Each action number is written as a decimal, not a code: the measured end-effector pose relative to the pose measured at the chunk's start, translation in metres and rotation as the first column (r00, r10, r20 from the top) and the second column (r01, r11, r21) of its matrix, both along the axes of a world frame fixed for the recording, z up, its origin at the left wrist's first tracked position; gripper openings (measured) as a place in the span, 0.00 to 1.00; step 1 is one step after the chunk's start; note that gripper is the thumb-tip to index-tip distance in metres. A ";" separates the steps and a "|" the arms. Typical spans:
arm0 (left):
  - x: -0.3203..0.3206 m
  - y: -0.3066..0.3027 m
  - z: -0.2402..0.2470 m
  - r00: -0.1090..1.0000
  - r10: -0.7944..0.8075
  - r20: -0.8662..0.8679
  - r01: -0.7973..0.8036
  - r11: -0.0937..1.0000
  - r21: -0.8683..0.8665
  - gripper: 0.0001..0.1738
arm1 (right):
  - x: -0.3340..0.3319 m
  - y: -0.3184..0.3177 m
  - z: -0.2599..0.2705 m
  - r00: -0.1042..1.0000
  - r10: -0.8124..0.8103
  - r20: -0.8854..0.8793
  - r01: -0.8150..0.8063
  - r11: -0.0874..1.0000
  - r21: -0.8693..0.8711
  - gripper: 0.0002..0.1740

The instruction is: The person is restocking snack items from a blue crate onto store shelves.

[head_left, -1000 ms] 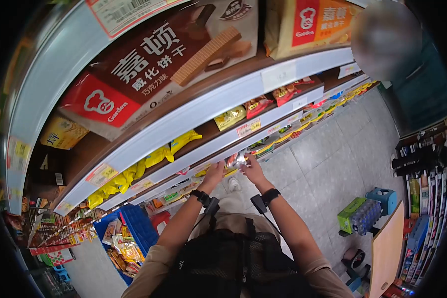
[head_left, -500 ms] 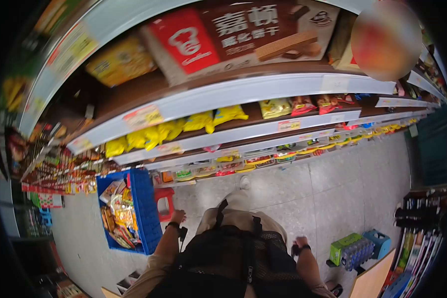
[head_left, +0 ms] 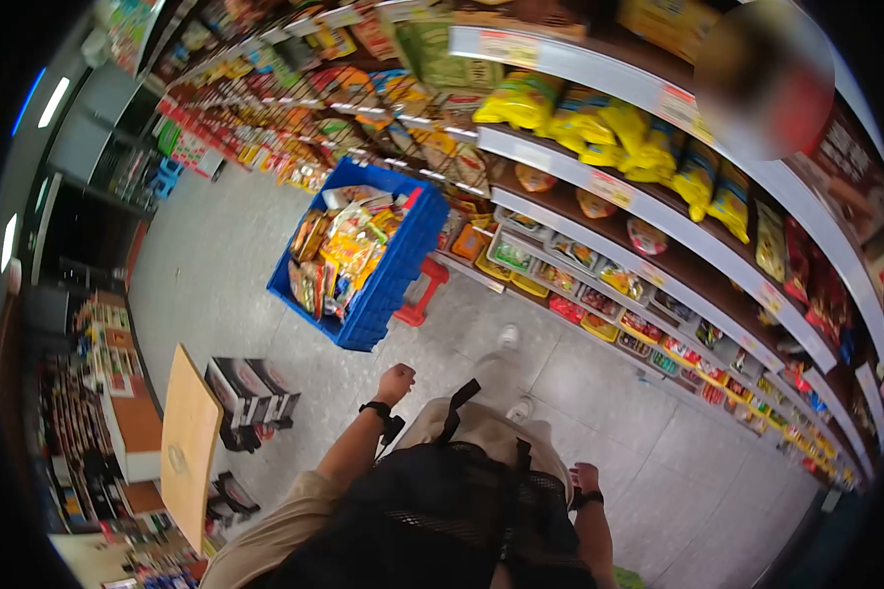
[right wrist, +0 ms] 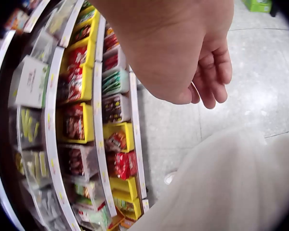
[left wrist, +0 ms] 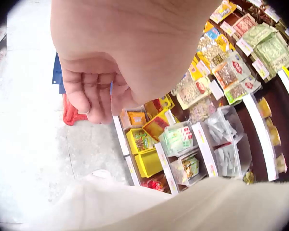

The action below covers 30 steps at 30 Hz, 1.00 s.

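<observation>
A person's left hand (head_left: 396,384) and right hand (head_left: 585,478) hang empty, half open with fingers loosely curled; ahead of the left hand, a blue crate (head_left: 395,273) full of snack packets (head_left: 350,245) is beside a red stool (head_left: 426,294), near stocked shelves (head_left: 550,163)

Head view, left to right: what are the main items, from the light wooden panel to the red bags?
Light wooden panel → blue crate → row of yellow snack bags → red bags on the shelf.
</observation>
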State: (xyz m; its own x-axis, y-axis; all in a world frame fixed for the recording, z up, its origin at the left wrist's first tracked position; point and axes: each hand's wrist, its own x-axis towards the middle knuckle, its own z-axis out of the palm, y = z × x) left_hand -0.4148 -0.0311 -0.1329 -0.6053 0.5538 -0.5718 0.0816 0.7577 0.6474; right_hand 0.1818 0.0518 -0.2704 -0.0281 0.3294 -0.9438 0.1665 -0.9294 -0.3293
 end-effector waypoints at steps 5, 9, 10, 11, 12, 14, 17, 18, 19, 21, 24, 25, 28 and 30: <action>-0.040 -0.027 0.015 0.972 0.229 -0.058 -0.218 0.963 0.157 0.13 | -0.109 0.105 0.024 0.969 0.238 0.063 -0.247 0.930 0.274 0.13; -0.079 -0.033 0.025 0.890 0.444 0.104 -0.456 0.858 0.235 0.12 | -0.241 0.177 0.049 0.912 0.407 0.045 -0.393 0.840 0.373 0.13; -0.093 -0.035 0.026 0.875 0.471 0.112 -0.484 0.844 0.232 0.12 | -0.282 0.188 0.054 0.894 0.446 0.034 -0.424 0.820 0.385 0.12; -0.107 -0.035 0.027 0.878 0.458 0.142 -0.479 0.841 0.252 0.12 | -0.325 0.200 0.058 0.875 0.484 0.023 -0.453 0.799 0.396 0.11; -0.123 -0.033 0.026 0.880 0.444 0.171 -0.475 0.837 0.273 0.12 | -0.371 0.213 0.061 0.848 0.530 0.014 -0.484 0.764 0.427 0.11; -0.161 -0.027 0.022 0.865 0.470 0.178 -0.502 0.812 0.297 0.13 | -0.461 0.224 0.065 0.794 0.608 -0.001 -0.537 0.703 0.467 0.12; -0.223 -0.014 0.017 0.823 0.490 0.289 -0.562 0.778 0.280 0.12 | -0.598 0.225 0.069 0.720 0.689 -0.082 -0.553 0.641 0.532 0.10; -0.242 -0.008 0.014 0.811 0.502 0.300 -0.576 0.773 0.264 0.12 | -0.643 0.219 0.083 0.687 0.715 -0.128 -0.540 0.621 0.568 0.09; -0.261 -0.001 0.009 0.793 0.511 0.331 -0.597 0.762 0.253 0.12 | -0.686 0.213 0.102 0.655 0.736 -0.170 -0.520 0.603 0.605 0.09; -0.302 0.012 -0.018 0.766 0.531 0.363 -0.631 0.731 0.260 0.13 | -0.760 0.198 0.108 0.546 0.829 -0.118 -0.552 0.463 0.693 0.10; -0.348 0.042 -0.021 0.659 0.603 0.450 -0.736 0.639 0.222 0.14 | -0.854 0.180 0.157 0.368 0.905 0.216 -0.657 0.088 0.748 0.17; -0.361 0.052 -0.027 0.588 0.629 0.509 -0.791 0.578 0.200 0.16 | -0.878 0.183 0.158 0.310 0.902 0.302 -0.693 -0.003 0.721 0.20; -0.388 0.074 -0.036 0.389 0.686 0.615 -0.882 0.469 0.035 0.19 | -0.919 0.184 0.112 0.263 0.853 0.451 -0.722 -0.136 0.679 0.27; -0.402 0.081 -0.031 0.322 0.636 0.701 -0.890 0.457 -0.006 0.23 | -0.936 0.188 0.098 0.203 0.851 0.485 -0.766 -0.171 0.620 0.29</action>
